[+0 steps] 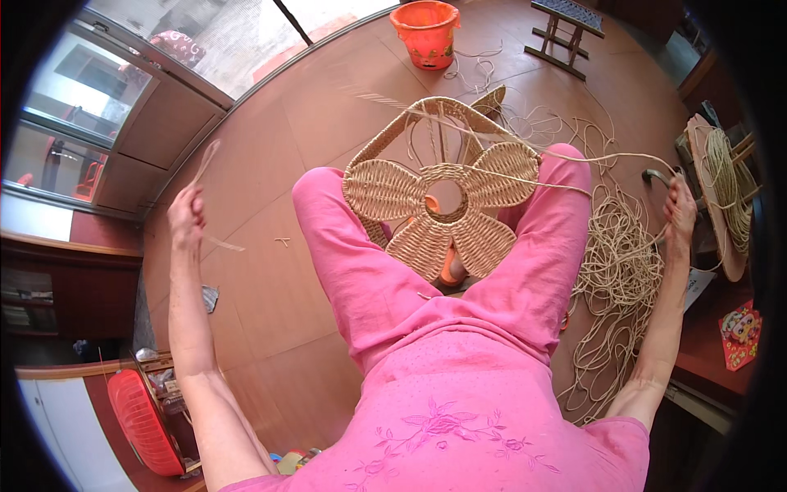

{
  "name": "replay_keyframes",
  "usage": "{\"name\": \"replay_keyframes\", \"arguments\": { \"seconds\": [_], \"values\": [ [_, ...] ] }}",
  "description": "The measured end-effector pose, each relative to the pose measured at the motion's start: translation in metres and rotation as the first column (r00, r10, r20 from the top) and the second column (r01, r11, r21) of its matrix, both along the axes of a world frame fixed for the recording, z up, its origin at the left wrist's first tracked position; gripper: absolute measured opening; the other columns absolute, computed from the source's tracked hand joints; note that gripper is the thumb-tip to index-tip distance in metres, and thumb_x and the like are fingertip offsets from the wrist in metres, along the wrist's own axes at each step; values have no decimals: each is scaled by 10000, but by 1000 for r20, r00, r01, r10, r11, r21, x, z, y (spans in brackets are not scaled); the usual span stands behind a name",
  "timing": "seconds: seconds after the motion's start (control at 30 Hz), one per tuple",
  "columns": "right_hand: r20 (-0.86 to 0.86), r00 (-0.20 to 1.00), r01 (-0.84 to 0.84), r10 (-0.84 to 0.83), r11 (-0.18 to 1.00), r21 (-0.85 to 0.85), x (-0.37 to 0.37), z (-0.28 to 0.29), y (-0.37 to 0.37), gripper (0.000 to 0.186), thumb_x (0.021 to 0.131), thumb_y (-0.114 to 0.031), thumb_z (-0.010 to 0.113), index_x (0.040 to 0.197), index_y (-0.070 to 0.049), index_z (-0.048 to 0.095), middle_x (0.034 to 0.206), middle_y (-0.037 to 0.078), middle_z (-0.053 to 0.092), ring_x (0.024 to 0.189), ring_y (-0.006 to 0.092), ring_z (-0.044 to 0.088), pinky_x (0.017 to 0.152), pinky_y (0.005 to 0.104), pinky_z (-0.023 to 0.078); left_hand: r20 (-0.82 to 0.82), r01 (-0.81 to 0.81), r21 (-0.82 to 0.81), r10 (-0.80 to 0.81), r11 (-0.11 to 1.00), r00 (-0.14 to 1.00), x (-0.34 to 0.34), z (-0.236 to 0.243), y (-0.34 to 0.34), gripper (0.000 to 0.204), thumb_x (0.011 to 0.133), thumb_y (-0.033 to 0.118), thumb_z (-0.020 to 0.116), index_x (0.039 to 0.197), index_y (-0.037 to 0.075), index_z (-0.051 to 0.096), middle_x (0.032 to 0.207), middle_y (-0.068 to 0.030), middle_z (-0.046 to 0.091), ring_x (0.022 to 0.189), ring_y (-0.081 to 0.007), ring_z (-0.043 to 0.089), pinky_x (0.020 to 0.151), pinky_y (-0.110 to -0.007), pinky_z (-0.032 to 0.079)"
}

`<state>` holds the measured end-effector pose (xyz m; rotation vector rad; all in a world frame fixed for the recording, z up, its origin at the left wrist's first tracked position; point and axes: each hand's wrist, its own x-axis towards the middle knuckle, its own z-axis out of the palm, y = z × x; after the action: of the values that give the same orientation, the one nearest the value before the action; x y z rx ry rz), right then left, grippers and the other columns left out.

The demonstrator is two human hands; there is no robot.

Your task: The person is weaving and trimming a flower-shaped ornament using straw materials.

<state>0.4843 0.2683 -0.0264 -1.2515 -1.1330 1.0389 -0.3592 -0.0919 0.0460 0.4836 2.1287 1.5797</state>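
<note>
Two hands [188,211] [680,207] gripping cord [627,154], four woven petals [502,175]

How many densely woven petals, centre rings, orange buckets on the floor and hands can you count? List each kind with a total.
Woven petals: 4
Centre ring: 1
Orange bucket: 1
Left hand and right hand: 2
Total: 8

The woven piece [422,242] sits between the legs [525,271], frame centre. On the floor [262,164], a bucket [428,41] stands top centre, a stool [570,15] to its right, a cord heap [623,254] right of the legs; far right, a coil [728,189] seemingly hangs on a board [705,180].
</note>
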Motion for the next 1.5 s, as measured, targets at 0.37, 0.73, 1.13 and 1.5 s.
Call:
{"name": "replay_keyframes", "arguments": {
  "seconds": [0.37, 0.73, 1.13, 1.5],
  "values": [
    [-151, 926, 347, -345, 938, -16, 114, -20, 25, 250, 999, -292, 623, 1045, -47, 648, 679, -92, 448, 471, -7, 325, 372, 170, 203, -519, -289, -558, -55, 778, 853, -126, -23, -84, 181, 840, 240, 667, 843, 78, 748, 601, -74, 639, 507, -166, 577, 467, -351, 413],
    [345, 936, -295, 69, 690, 661, -250, 9, -4, 280, 999, -148, 515, 1221, -103, 680, 1004, 15, 691, 828, 122, 644, 687, 311, 515, -410, 647, -170, -651, 743, 639, 199, -15, 135, 200, 937, 116, 673, 1105, 15, 717, 968, -37, 727, 866, -119, 659, 796, -264, 536],
    [769, 633, -570, 92, 727, 382, -372, -31, -78, 103, 889, -166, 651, 922, -71, 627, 893, 117, 627, 800, 280, 684, 654, 406, 552, -171, 665, -101, -672, 740, 721, 316, -69, 214, 255, 956, 91, 616, 1197, 18, 662, 955, -96, 733, 644, -100, 677, 467, -227, 509],
    [828, 532, -597, 177, 772, 219, -360, -20, -84, 146, 860, -162, 646, 934, -37, 639, 893, 153, 657, 858, 322, 679, 739, 443, 537, -89, 681, -329, -739, 654, 668, 330, -82, 253, 371, 876, 38, 581, 1235, -54, 599, 868, -169, 728, 548, -178, 683, 533, -301, 542]
  ]
}}
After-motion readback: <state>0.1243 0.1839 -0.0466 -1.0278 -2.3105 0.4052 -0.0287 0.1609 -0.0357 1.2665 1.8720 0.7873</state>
